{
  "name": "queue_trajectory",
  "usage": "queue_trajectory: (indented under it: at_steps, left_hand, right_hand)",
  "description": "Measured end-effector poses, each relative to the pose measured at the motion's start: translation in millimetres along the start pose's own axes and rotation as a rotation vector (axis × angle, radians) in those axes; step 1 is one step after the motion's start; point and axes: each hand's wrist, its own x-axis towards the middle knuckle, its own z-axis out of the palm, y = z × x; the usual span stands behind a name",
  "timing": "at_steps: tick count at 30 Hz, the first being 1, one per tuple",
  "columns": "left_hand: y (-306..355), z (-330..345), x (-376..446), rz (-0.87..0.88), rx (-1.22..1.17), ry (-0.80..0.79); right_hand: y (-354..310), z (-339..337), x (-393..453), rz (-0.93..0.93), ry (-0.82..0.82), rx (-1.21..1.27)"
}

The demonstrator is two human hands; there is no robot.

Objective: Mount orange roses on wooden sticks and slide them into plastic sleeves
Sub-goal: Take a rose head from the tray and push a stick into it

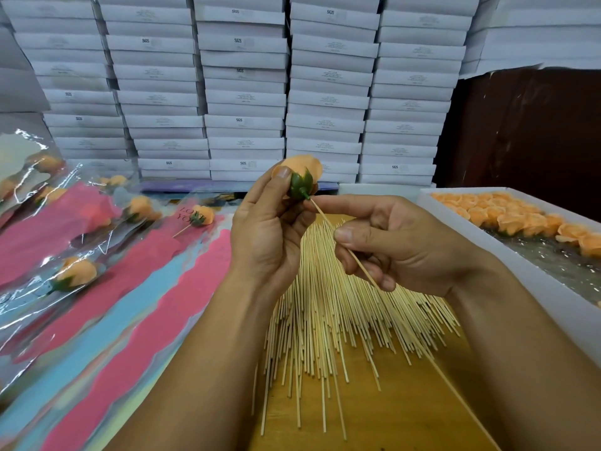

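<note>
Stacked white boxes [244, 92] back the table [390, 402]; left hand [270, 236] grips a rose [300, 172], right hand [396, 245] pinches a stick [359, 262] at its green base.

We've got a wooden table [406, 415] here, big heap of wooden sticks [328, 320] under our hands, sleeved roses [78, 271] left of them, white box [533, 288] on the right.
</note>
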Motion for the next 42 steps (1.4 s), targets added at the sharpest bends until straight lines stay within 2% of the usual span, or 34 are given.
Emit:
queue_trajectory:
  at_steps: [31, 42]
  left_hand:
    - [0.3, -0.1, -1.2, 0.015, 0.032, 0.006]
    - [-2.2, -0.7, -1.9, 0.084, 0.09, -0.019]
  right_hand:
    - [0.6, -2.1, -0.7, -0.01, -0.025, 0.051]
    - [0.8, 1.0, 2.2, -0.006, 0.083, 0.029]
